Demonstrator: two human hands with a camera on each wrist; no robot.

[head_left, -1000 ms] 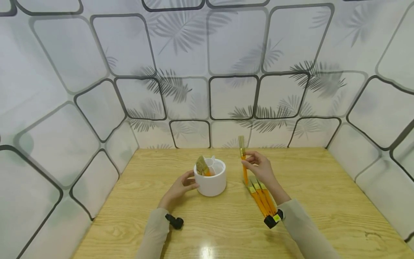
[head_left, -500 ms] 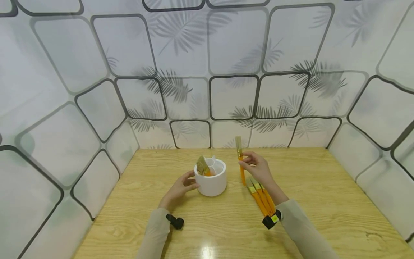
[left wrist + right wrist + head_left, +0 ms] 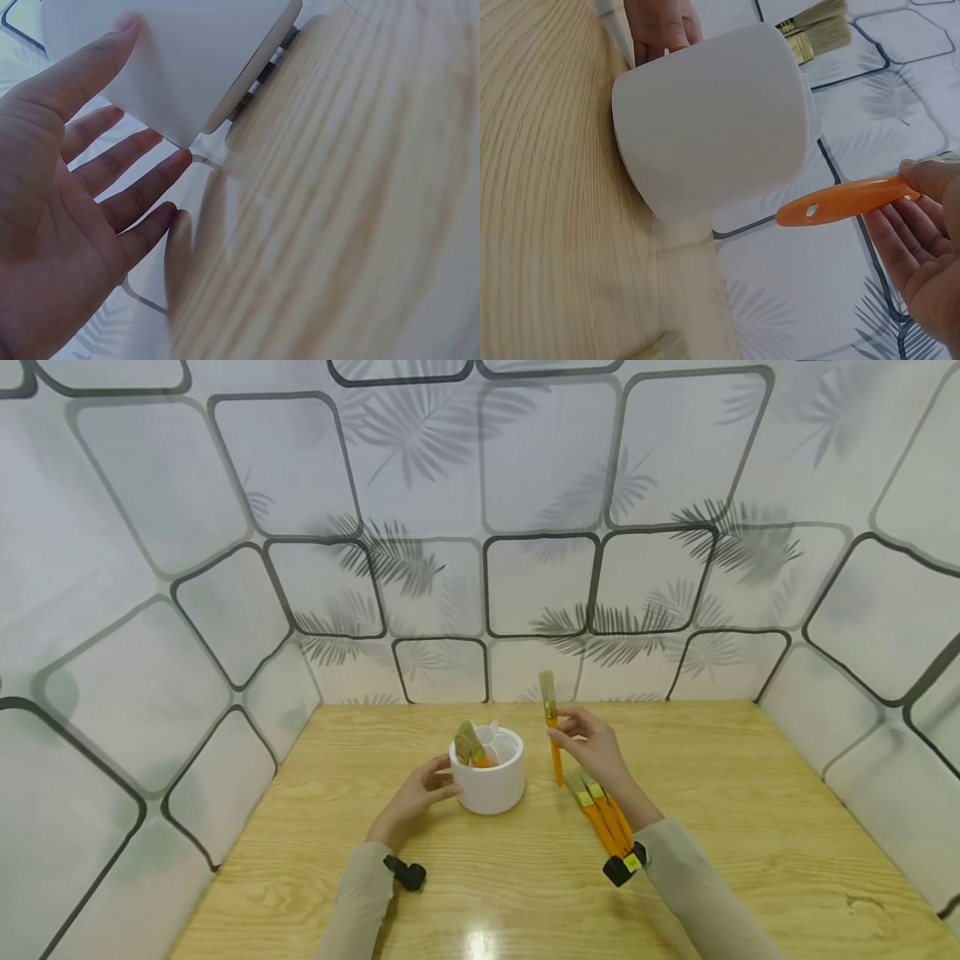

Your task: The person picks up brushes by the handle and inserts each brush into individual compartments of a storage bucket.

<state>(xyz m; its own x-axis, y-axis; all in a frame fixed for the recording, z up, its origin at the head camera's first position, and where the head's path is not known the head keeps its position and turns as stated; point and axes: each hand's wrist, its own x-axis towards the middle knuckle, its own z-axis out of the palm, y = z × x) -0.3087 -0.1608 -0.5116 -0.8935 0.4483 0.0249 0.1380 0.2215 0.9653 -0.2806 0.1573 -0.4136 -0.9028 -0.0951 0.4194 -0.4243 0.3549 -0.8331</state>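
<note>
"Orange-handled brush [image 3: 556,757] and right hand [image 3: 591,747] have shifted left, closer to the white container [image 3: 491,787]."

"Held how?"

"Pinched between thumb and fingers, bristles up, clear of the worktop [image 3: 465,885]."

"And the left hand [image 3: 415,797]?"

"Loosely spread beside the container, thumb against its side."

"What's the surface like?"

"Pale wood grain, a bright reflection near the front. More brushes [image 3: 606,822] lie on it, partly behind the right wrist."

"And the room?"

"Pale walls [image 3: 540,585] on three sides, patterned with rounded dark outlines and grey fronds."
</note>
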